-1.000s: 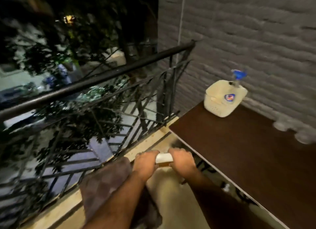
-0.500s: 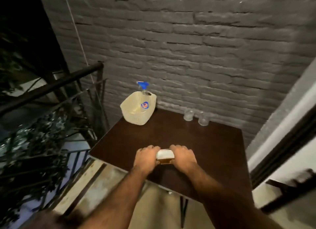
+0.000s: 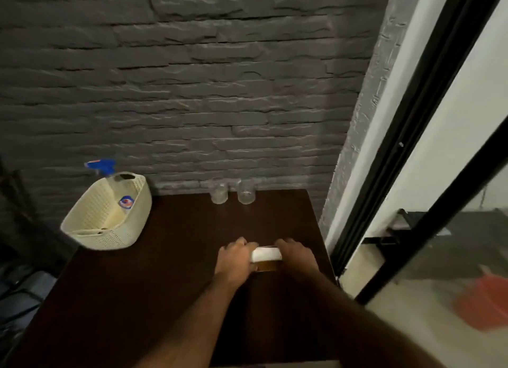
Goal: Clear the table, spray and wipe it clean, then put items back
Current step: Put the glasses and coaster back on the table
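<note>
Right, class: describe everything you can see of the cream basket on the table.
The cream basket looks like plastic with a perforated, woven-pattern wall and a cut-out handle slot at its far end. It stands upright at the table's far left corner, near the grey brick wall. A spray bottle with a blue trigger head stands inside it. Neither hand touches it.

Bench [image 3: 165,299] top is bare dark wood across the middle and near-left, open for a pass. Cream basket [image 3: 107,216] blocks the far-left corner, overhanging the edge, spray bottle [image 3: 103,167] sticking up out of it. Two clear glasses [image 3: 232,193] stand side by side at the back edge against the brick wall [image 3: 192,92]. Both hands' grip on a white-lidded jar [image 3: 266,259] fills the near-right. Black door frame [image 3: 384,175] closes the right side.
</note>
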`<act>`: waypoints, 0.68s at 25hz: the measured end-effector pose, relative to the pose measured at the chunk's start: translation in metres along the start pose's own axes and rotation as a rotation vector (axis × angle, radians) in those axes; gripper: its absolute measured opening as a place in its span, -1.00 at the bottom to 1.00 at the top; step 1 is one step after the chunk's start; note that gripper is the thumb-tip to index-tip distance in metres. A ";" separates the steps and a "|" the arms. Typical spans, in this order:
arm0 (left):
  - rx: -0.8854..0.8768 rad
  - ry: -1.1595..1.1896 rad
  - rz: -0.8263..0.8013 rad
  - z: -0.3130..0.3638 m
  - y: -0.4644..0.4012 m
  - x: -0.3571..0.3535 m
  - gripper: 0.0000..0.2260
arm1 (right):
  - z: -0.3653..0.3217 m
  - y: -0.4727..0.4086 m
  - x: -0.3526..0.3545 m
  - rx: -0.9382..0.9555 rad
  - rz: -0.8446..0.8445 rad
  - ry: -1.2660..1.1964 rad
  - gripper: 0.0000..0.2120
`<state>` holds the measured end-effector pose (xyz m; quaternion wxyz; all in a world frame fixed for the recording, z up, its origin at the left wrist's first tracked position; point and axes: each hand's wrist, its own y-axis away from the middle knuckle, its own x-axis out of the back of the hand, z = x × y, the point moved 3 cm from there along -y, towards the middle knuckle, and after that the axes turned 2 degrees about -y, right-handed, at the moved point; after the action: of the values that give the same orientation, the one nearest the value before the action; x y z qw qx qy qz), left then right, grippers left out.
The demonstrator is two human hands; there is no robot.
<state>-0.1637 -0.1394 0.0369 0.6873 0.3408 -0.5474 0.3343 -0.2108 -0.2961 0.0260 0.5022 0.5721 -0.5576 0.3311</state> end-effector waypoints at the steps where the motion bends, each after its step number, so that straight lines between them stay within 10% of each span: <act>1: -0.022 0.014 -0.017 0.003 -0.017 -0.002 -0.53 | 0.010 -0.008 0.002 -0.035 -0.001 -0.025 -0.62; 17: -0.004 0.150 -0.034 0.015 -0.274 -0.040 -0.55 | 0.128 -0.215 0.030 -0.219 -0.058 -0.165 -0.63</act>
<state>0.0490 -0.3044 -0.0278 0.7325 0.3227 -0.4892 0.3463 -0.0202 -0.4537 -0.0254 0.5234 0.5551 -0.6129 0.2056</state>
